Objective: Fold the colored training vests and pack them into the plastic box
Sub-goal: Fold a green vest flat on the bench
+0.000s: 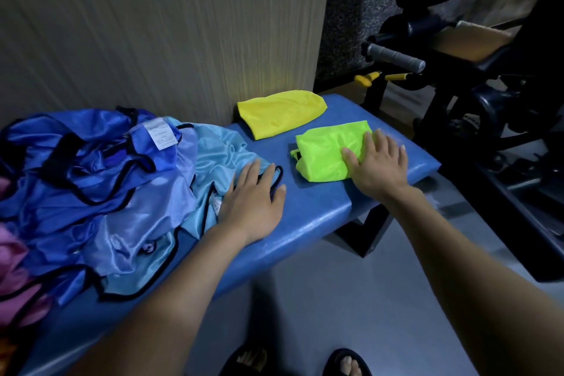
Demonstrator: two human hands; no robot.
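A folded lime-green vest (323,152) lies on the blue padded bench (311,217), and my right hand (378,162) rests flat on its right part, fingers spread. Behind it sits a folded yellow vest (279,113). My left hand (253,201) lies palm down on the edge of a light-blue vest (219,156) with black trim. A heap of unfolded dark-blue vests (91,174) covers the bench's left side, with pink fabric (15,262) at the far left. No plastic box is in view.
A ribbed wall (152,24) runs behind the bench. Black gym equipment with a grey-gripped handle (393,56) and yellow levers (366,79) stands at the right. Grey floor (320,299) and my sandalled feet (348,363) are below.
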